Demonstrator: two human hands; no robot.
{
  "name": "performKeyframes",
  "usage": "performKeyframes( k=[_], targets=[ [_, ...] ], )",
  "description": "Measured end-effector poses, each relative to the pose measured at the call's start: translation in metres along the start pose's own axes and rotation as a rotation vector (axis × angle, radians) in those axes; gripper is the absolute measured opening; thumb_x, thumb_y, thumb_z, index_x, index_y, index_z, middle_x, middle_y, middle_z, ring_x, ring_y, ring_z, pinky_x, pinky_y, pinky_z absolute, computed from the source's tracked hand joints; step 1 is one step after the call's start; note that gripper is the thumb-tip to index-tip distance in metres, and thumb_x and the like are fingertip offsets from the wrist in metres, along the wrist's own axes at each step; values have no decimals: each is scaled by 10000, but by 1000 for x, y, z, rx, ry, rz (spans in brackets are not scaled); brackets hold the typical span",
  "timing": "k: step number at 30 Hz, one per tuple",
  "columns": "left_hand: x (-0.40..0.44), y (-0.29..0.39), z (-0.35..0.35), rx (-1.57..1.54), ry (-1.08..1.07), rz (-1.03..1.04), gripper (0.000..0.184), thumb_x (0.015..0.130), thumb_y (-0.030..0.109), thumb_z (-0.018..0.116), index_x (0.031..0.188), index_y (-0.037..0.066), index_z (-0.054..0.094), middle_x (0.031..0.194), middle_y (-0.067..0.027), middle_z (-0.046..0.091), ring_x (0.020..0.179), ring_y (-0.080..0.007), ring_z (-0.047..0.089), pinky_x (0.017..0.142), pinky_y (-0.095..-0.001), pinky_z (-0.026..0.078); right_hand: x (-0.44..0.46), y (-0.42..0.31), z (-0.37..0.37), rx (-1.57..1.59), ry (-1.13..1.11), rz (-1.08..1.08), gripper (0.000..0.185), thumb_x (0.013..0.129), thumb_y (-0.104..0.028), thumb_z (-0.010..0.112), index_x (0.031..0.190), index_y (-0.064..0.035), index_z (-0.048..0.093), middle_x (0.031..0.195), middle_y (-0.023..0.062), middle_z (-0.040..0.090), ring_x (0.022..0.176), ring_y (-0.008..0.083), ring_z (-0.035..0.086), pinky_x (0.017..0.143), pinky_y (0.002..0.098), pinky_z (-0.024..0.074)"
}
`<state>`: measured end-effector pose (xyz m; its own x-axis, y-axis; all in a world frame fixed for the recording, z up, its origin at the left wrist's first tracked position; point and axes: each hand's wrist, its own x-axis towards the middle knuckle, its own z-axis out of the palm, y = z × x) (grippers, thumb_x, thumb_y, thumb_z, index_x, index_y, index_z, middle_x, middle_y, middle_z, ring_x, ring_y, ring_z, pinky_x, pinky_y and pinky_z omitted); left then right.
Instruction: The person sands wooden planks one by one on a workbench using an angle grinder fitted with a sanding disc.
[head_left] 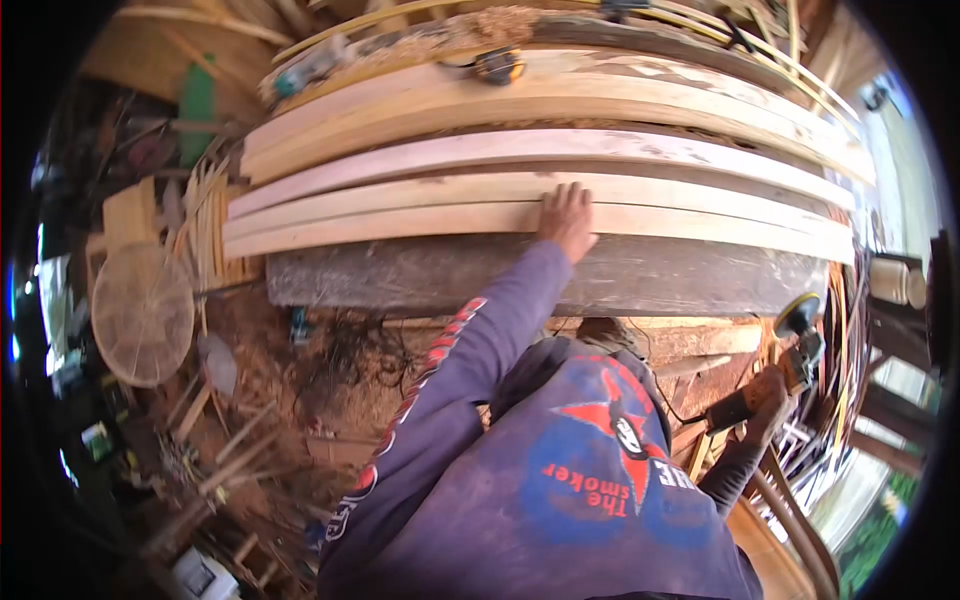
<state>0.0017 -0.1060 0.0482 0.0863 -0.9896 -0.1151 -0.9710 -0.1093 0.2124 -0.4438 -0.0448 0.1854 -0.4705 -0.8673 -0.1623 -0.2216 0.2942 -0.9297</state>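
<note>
My left hand (568, 218) lies flat with its fingers stretched across two pale wooden strips pressed side by side, the rear strip (420, 193) and the front strip (420, 219). Off to the right, my right hand (766, 393) is wrapped round an angle grinder (728, 411), whose round disc (797, 315) points up near the bench's right end. The grinder is apart from the strips, and a dark cord trails from it. A pinkish strip (450, 153) lies just behind the pair. Under them is a worn, dark wooden bench (520, 275).
Further back lie more planks (400, 115), with a yellow and black tape measure (498, 66) on them. Wood shavings (490, 25) cover the far edge. At left stands a round fan (142, 315). Tangled cables (370, 360) and scrap wood litter the floor.
</note>
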Motion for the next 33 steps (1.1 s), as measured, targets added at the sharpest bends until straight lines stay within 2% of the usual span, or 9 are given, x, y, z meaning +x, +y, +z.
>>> performKeyframes(
  k=[4, 8, 13, 14, 16, 21, 25, 31, 33],
  targets=[
    [5, -2, -3, -93, -47, -9, 743, 687, 422, 915, 1238, 34, 603, 1253, -129, 602, 1209, -312, 561, 1031, -484, 461, 3, -4, -1, 22, -9, -4, 235, 893, -119, 727, 1065, 39, 707, 858, 83, 700, 704, 179, 683, 654, 309, 564],
    [-14, 0, 8, -130, 1, 34, 708, 654, 353, 910, 1205, 43, 591, 1219, -134, 611, 1229, -318, 542, 1025, -479, 461, 27, 14, -11, 3, -11, -52, 276, 918, -150, 732, 1092, 62, 709, 862, 101, 711, 718, 188, 702, 669, 318, 584],
    [-59, -16, 47, -248, 110, 135, 740, 700, 374, 902, 1303, 91, 581, 1387, -156, 532, 1293, -353, 508, 1087, -548, 395, 60, 95, -54, -20, 35, 28, 190, 926, -140, 737, 1064, -9, 726, 777, 34, 667, 591, 125, 621, 521, 263, 482],
    [-61, -19, 54, -277, 204, 196, 764, 713, 383, 899, 1344, 99, 575, 1433, -157, 513, 1323, -360, 495, 1101, -555, 384, 16, 18, -21, -56, -83, 101, 146, 925, -135, 730, 1031, -37, 711, 768, 4, 634, 590, 91, 569, 511, 248, 433],
    [-57, -15, 20, -189, -26, 236, 905, 761, 452, 875, 1485, 63, 496, 1494, -126, 508, 1383, -342, 460, 1101, -591, 381, 6, 6, -12, -287, 1, -52, 184, 874, -141, 727, 1021, -37, 692, 800, 4, 634, 652, 100, 575, 563, 280, 452],
    [-67, -26, 50, -252, -8, 275, 622, 767, 332, 869, 1285, 89, 626, 1286, -84, 640, 1251, -291, 572, 1050, -482, 445, -4, -12, 5, -264, 22, -20, 275, 790, -162, 794, 1017, -10, 766, 857, 52, 729, 724, 150, 669, 666, 321, 541],
    [-83, -36, 43, -313, -20, 325, 534, 765, 261, 852, 1225, 94, 639, 1241, -85, 638, 1195, -314, 583, 1026, -488, 457, -19, -35, 21, -428, -94, -70, 255, 780, -122, 784, 1024, -47, 783, 854, 16, 740, 740, 112, 661, 682, 315, 542],
    [-88, -30, 33, -280, -35, 307, 547, 741, 268, 862, 1211, 113, 631, 1185, -82, 612, 1148, -330, 581, 1017, -498, 464, -33, -22, 62, -459, -416, 56, 369, 764, -134, 830, 1097, 3, 749, 917, 86, 781, 842, 140, 736, 797, 313, 597],
    [-88, -29, 35, -250, -38, 299, 563, 735, 275, 866, 1224, 118, 634, 1179, -78, 615, 1142, -327, 583, 1016, -496, 468, -30, -11, 81, -619, -473, 49, 415, 755, -214, 828, 1091, 3, 718, 924, 167, 778, 873, 270, 778, 817, 394, 612]
  ],
)
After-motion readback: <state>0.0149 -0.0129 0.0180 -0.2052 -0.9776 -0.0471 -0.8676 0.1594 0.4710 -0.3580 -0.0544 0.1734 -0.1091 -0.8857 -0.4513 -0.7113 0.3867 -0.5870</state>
